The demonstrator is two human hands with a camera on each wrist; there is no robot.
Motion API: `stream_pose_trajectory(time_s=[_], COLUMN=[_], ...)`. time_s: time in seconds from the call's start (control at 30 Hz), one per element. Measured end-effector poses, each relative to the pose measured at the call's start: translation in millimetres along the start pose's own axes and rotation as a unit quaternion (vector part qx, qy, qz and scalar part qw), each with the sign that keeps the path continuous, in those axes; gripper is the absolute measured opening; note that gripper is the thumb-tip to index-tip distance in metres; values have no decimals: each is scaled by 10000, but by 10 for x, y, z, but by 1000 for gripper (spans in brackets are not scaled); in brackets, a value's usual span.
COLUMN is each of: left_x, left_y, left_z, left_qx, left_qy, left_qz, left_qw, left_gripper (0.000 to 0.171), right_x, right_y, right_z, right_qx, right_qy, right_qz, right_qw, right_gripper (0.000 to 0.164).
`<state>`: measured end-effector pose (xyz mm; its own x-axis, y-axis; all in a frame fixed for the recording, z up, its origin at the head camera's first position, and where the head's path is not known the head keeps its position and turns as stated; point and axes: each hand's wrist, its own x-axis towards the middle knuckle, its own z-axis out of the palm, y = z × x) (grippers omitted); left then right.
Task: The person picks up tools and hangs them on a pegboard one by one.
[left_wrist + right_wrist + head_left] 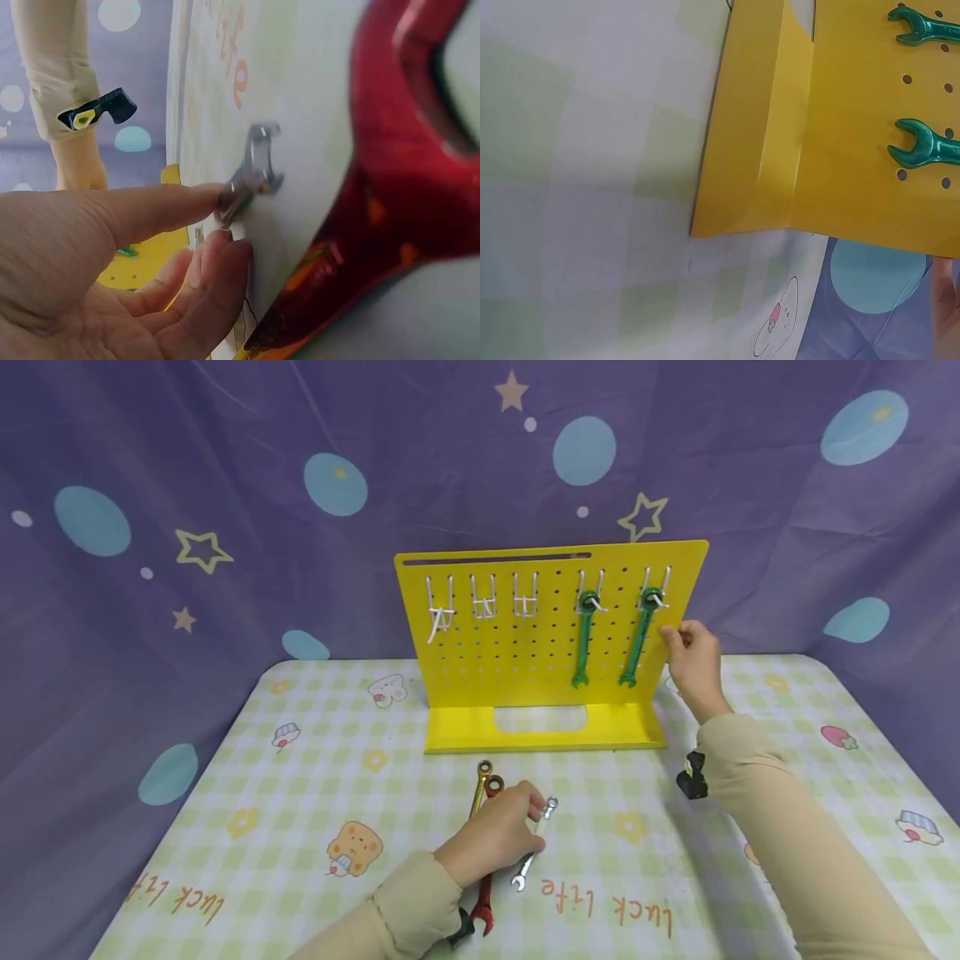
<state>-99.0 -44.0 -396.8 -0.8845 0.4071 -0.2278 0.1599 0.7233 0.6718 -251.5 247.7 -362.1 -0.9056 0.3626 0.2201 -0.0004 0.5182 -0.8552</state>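
My left hand pinches a small silver combination wrench between thumb and fingers, low over the tablecloth. Its open end points away from the thumb tip in the left wrist view. Partly hidden beneath that hand lie a red wrench and a gold wrench. My right hand grips the right edge of a yellow pegboard, thumb on its front. Two green wrenches hang by their ring ends on the board's right-hand hooks, one nearer the middle and one near the edge.
Three white wire hooks, among them the leftmost one, hold nothing on the board's left half. The board's foot stands on the checked tablecloth. Behind the table hangs a purple curtain.
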Motion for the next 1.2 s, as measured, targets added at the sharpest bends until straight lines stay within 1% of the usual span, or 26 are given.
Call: stream_pose_trajectory(time_s=[0.17,0.27,0.37,0.57,0.8,1.0,1.2], left_x=[1,0,-2,12,24,28,47], left_y=[9,1,-11,-30,-34,-33,-14], left_z=[-23,-34,-36,-23,-30,-69,-91], left_qx=[-5,-210,-385,-537,-680,-803,-1145], left_qy=[-184,-284,-315,-292,-270,-163,49], left_qz=[-38,-80,-90,-114,-185,73,237], left_qw=[9998,9993,9987,9981,9971,9966,9931], left_gripper=[31,24,21,19,21,23,23], right_x=[-8,-16,-17,-10,-12,-16,-10], right_y=[-6,-11,-15,-7,-10,-19,-9], right_z=[2,10,17,19,18,16,30], right_qx=[39,81,113,102,34,25,-21], right_qy=[33,29,10,50,149,154,211], right_qz=[13,32,46,-2,-72,-38,-86], right_qw=[10000,10000,9999,9999,9999,9999,9997], right_gripper=[43,42,42,42,40,40,38])
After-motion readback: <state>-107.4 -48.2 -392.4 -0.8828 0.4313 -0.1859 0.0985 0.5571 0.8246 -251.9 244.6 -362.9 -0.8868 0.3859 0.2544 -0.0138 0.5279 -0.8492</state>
